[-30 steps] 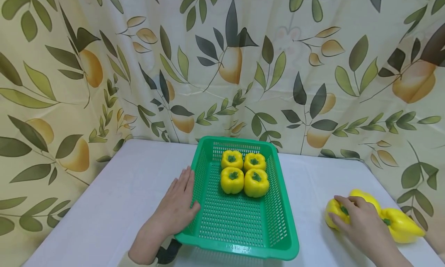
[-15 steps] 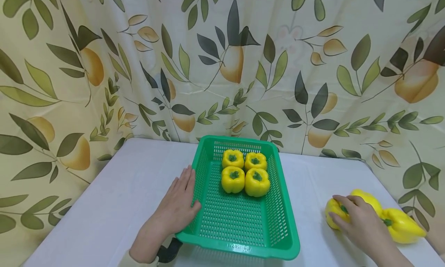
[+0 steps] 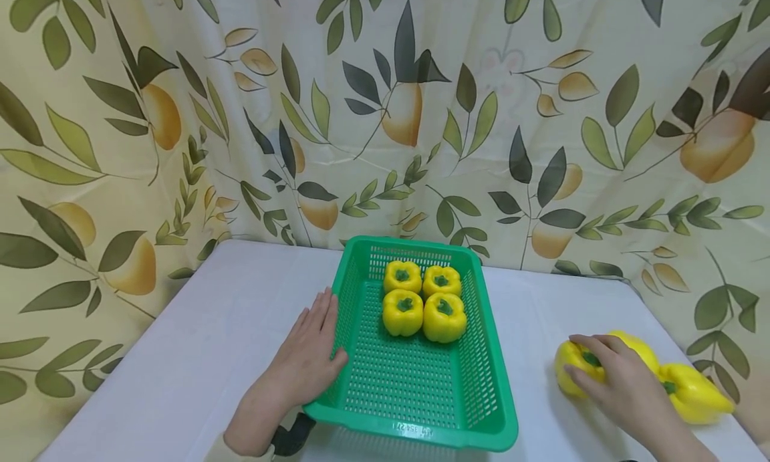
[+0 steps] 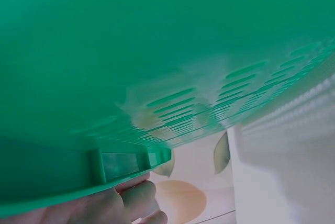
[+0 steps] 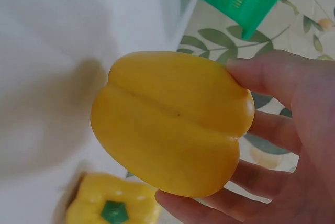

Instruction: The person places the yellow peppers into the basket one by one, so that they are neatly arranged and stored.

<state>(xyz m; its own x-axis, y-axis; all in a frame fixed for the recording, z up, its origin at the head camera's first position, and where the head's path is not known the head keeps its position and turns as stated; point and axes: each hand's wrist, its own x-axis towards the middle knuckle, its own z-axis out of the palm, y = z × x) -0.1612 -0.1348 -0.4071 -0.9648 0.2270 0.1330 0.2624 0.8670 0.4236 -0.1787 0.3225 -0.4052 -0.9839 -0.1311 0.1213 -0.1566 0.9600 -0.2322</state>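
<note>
"Leftward, slightly, toward the basket (image 3: 400, 388): that's how the held pepper (image 5: 172, 124) and the right hand (image 3: 625, 388) have shifted since half a second ago."

"How is it gripped?"

"Fingers and thumb curl round its sides near the stem end, with a gap between it and the palm. It's over the right part of the table (image 3: 529, 315); whether it's clear of the surface I can't quite tell."

"How would you expect it to handle?"

"Light, I'd guess, and fairly stiff, with a smooth skin that may slip. Squeezing hard might dent it. I'd hold it round the shoulders, thumb opposite fingers, rather than by the short stem."

"And around it?"

"Two loose peppers (image 3: 698, 395) lie just beside it, the nearer one on its side, stem toward the basket."

"Farther out?"

"Four standing peppers (image 3: 404, 315), stems up, two by two in the basket's far part. The left hand (image 3: 307, 355) rests along the basket's left side, fingers straight. Behind hangs a leafy curtain (image 3: 397, 114)."
</note>
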